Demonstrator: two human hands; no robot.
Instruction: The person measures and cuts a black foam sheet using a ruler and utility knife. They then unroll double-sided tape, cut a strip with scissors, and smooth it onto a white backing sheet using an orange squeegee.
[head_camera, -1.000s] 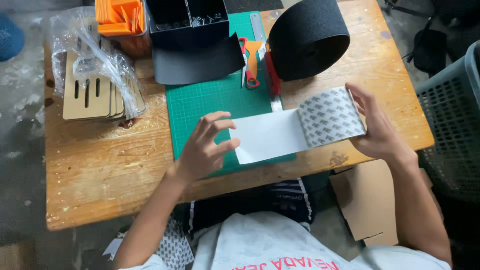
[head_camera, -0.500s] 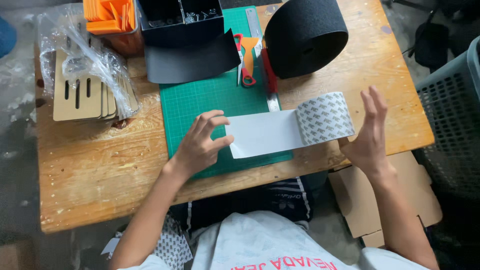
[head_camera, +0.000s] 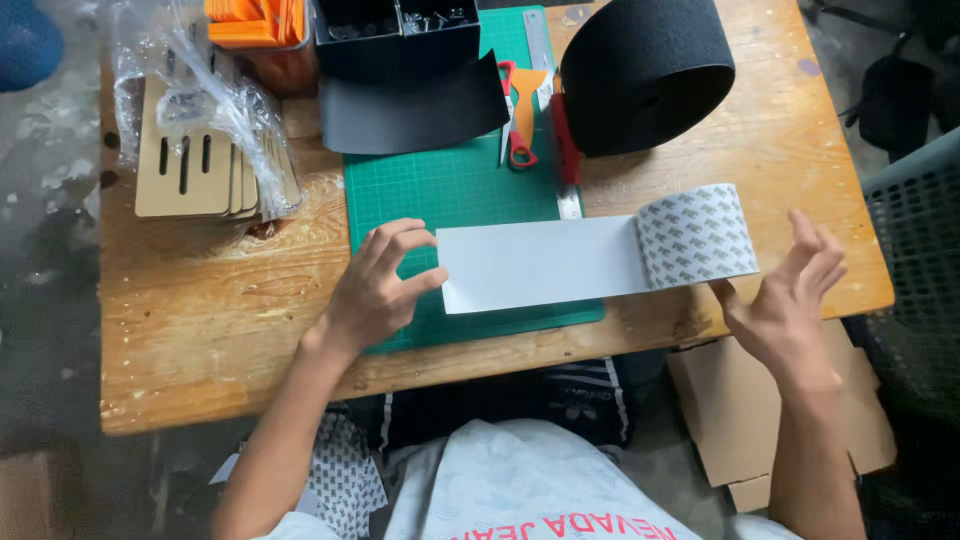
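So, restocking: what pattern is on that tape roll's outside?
Small grey repeating marks on the white wide tape roll, seen in the head view.

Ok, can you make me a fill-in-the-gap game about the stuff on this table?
1. The left hand presses the white sheet onto the ______ cutting mat.
2. The patterned roll lies at the sheet's ______ end.
3. The right hand is open, just ______ the roll.
4. The scissors have ______ handles.

Missing words: green; right; beside; orange
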